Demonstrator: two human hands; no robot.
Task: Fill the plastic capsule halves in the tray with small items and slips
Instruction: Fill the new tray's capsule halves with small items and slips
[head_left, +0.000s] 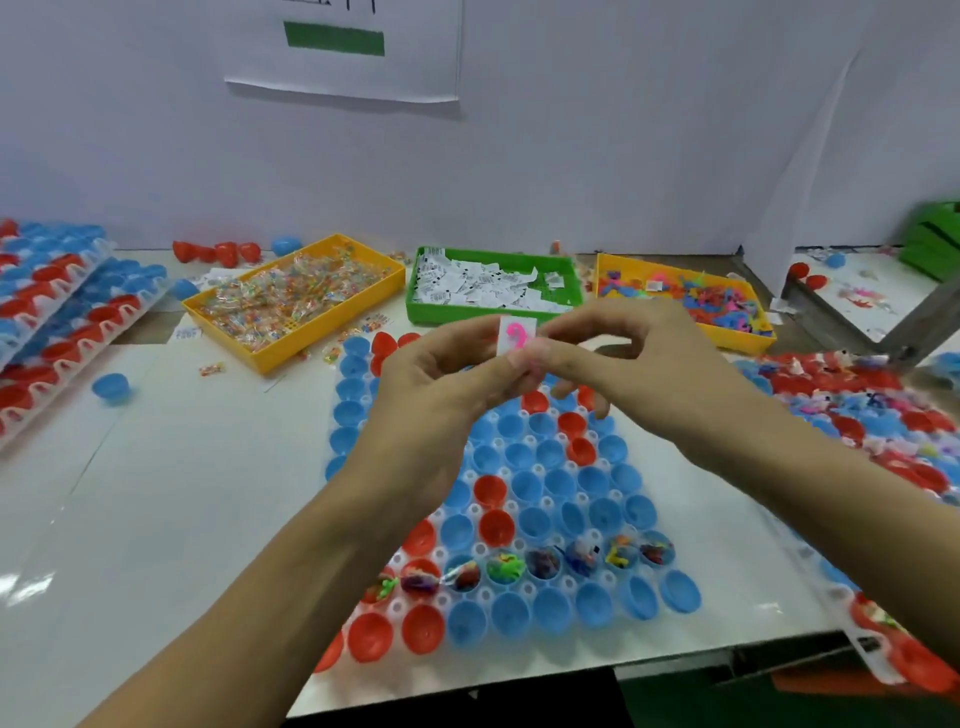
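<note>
Above the white plastic tray (545, 504) of red and blue capsule halves, a small pink toy (517, 336) with a white slip is pinched by left hand (441, 379) and right hand (613, 353); both should be bundled tightly, then dropped into an unfilled half.

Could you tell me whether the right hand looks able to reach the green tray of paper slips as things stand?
Probably yes. The right hand is just in front of the green tray, nothing between them, though it pinches a pink item with the left hand.
</note>
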